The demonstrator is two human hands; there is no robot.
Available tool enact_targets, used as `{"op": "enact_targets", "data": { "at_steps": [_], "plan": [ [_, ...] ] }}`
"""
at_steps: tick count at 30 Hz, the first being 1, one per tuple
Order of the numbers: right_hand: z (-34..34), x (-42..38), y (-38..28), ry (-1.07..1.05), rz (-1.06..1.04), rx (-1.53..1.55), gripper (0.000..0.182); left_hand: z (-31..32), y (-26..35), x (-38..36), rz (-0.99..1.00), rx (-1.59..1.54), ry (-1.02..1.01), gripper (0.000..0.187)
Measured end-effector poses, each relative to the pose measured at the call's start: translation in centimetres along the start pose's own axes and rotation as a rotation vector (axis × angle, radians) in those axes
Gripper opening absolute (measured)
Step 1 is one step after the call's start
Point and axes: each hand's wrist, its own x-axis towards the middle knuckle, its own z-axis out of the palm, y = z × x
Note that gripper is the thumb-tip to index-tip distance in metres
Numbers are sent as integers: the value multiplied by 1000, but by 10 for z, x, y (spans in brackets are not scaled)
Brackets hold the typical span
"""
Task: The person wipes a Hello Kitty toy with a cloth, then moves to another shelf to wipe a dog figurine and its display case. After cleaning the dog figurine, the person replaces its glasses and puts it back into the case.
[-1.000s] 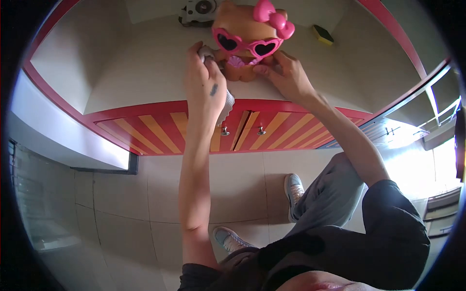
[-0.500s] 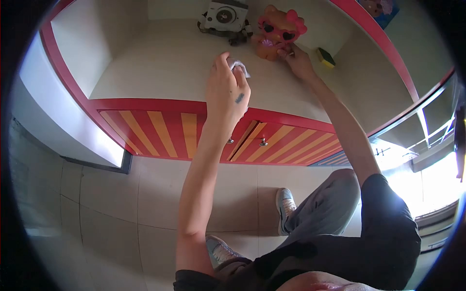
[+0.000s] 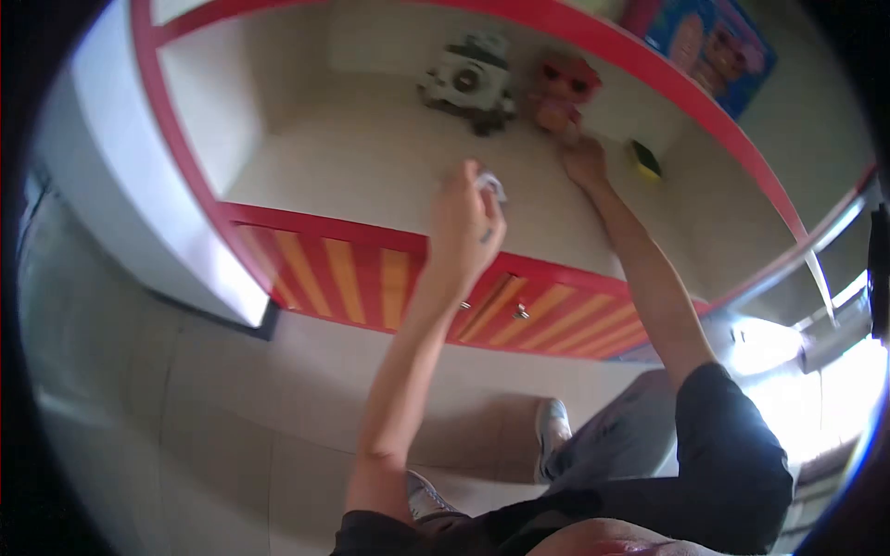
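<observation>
The left hand [image 3: 464, 222] is gripping a crumpled white cloth [image 3: 491, 184] in closed fingers over the cream shelf [image 3: 371, 167]. Farther back, the right hand [image 3: 586, 159], fingers loosely spread, is touching the base of the orange cat figurine [image 3: 563, 91], beside a toy camera [image 3: 466, 82].

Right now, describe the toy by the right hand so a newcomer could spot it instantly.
Start at the red-framed shelf above the striped cabinet doors. At its back stand two items: a grey-white gadget and, to its right, the orange figure, just beyond the right hand. It alone has pink heart sunglasses and a pink bow; the left hand holds a white cloth.
</observation>
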Motion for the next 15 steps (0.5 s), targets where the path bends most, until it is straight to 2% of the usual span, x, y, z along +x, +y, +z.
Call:
{"op": "enact_targets", "data": {
  "at_steps": [1, 3, 4, 5, 7, 9, 10, 12, 13, 14, 15],
  "plan": [
    [38, 29, 38, 0, -86, -147, 58, 0, 4, -1, -83, -10, -40, 23],
    [-2, -3, 0, -38, -170, -209, 48, 1, 5, -2, -84, 57, -48, 19],
    [-9, 4, -6, -200, -75, -250, 50, 7, 0, -5, -1, 173, 20, 22],
    [6, 8, 7, -92, -13, -166, 49, -1, 10, -2, -64, 207, -124, 31],
    [-12, -10, -7, 189, -255, -31, 49, -6, 30, -4, -29, 260, -69, 28],
    [-25, -19, -26, 153, -64, 226, 56, -13, 36, -8, 21, 320, -78, 29],
    [-21, -27, -24, 73, -83, 304, 54, -16, 31, -14, 93, 360, -111, 29],
    [24, -21, 18, 36, 2, 471, 60, -21, 38, -24, 26, 342, -151, 34],
    [7, -31, 15, 57, 9, 481, 60, -25, 41, -25, -34, 329, -184, 38],
    [-8, -47, 8, -69, -18, 311, 59, -31, 47, -25, -20, 331, -194, 38],
    [-24, -67, 1, -201, -41, 137, 58, -36, 54, -27, -129, 275, -218, 37]
  ]
}}
